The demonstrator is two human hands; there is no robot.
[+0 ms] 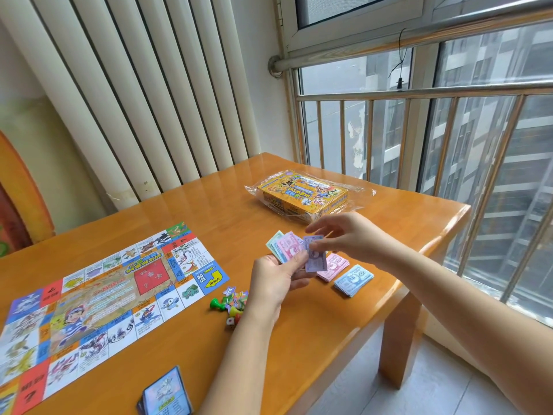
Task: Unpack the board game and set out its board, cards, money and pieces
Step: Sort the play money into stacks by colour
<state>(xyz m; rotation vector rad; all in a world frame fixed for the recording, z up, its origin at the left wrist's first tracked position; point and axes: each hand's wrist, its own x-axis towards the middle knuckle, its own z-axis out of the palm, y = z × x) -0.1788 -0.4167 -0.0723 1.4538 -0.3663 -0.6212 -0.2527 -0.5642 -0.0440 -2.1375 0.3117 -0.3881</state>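
A fan of paper money point(288, 245) is gripped in the left hand point(272, 283), with the thumb curled over the notes. The purple note point(312, 259) at its front is pinched between the thumb and fingertips of the right hand point(344, 235), whose other fingers are loosely spread. Just below the right hand, a pink pile point(333, 266) and a blue pile point(354, 280) of notes are laid side by side on the table point(299, 324). The pieces point(230, 304) are heaped just left of the left wrist, and the board point(104, 292) is spread flat further left. The cards point(166, 393) are stacked beside the left forearm. The box point(302, 193), in clear wrap, is set beyond both hands.
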